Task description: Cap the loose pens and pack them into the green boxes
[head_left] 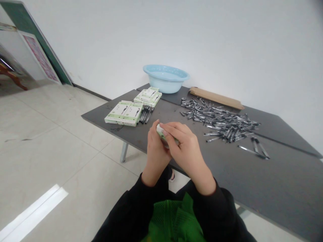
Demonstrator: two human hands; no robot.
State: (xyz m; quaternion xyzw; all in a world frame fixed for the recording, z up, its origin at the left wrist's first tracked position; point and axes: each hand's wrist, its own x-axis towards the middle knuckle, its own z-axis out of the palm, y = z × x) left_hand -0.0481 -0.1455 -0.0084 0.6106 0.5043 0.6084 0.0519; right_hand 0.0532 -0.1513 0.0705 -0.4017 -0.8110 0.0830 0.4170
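Both of my hands are closed around a small white and green pen box [160, 131], held up just over the table's front edge. My left hand [155, 148] wraps it from the left and below. From the right and above, my right hand [183, 143] grips it, fingers at its white end. Most of the box is hidden by my fingers. Beyond my hands lies a small row of black-capped pens [146, 114], beside flat pen boxes [123, 112] of the same colours. A large loose heap of clear and black pens [222, 121] spreads to the right.
More pen boxes [149, 95] are stacked farther back, near a light blue basin [166, 79] by the wall. A long brown cardboard piece [215, 97] lies behind the pen heap. The dark table [264, 181] has a seam between its panels. A few pens [257, 148] lie apart.
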